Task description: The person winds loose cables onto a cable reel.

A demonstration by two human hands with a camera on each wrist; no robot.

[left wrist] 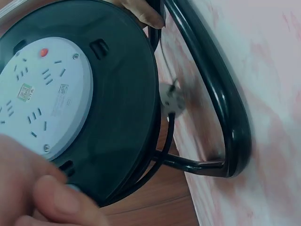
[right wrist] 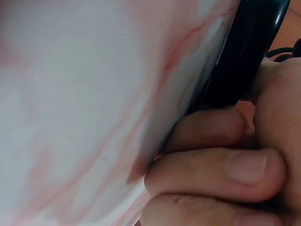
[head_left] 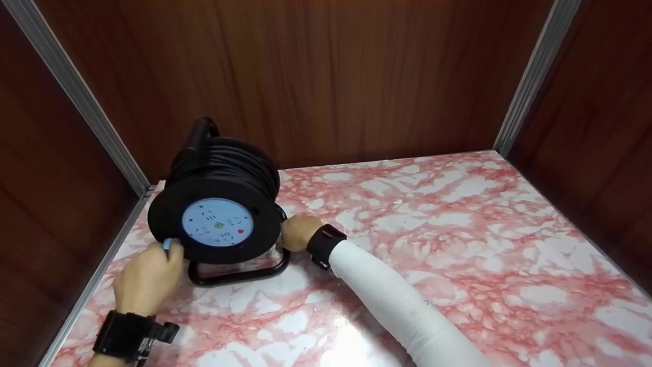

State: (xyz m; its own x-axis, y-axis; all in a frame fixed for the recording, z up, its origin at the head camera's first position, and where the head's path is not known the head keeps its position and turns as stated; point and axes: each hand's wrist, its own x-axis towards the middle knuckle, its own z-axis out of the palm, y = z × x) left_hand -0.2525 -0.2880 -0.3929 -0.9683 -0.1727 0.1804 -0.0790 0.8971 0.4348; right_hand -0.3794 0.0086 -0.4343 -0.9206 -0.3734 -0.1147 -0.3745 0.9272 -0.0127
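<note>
A black cable reel [head_left: 229,171] with cable wound round its drum stands on the table at the left. Its front disc carries a light blue socket panel [head_left: 218,221] with a red button. My left hand [head_left: 147,278] pinches a small light blue knob [head_left: 167,244] at the disc's lower left edge. At the reel's right side, my right hand [head_left: 301,232] grips the black tubular stand [head_left: 244,277]; its curled fingers [right wrist: 211,174] show against the tube in the right wrist view. Behind the disc in the left wrist view, a pale plug [left wrist: 173,100] hangs on the cable.
Beneath the reel is a red and white marbled tabletop [head_left: 473,255]. Brown wood panels [head_left: 356,81] rise behind it and on both sides, with grey metal strips at the corners. The reel's black carrying handle [head_left: 204,130] sticks up near the back panel.
</note>
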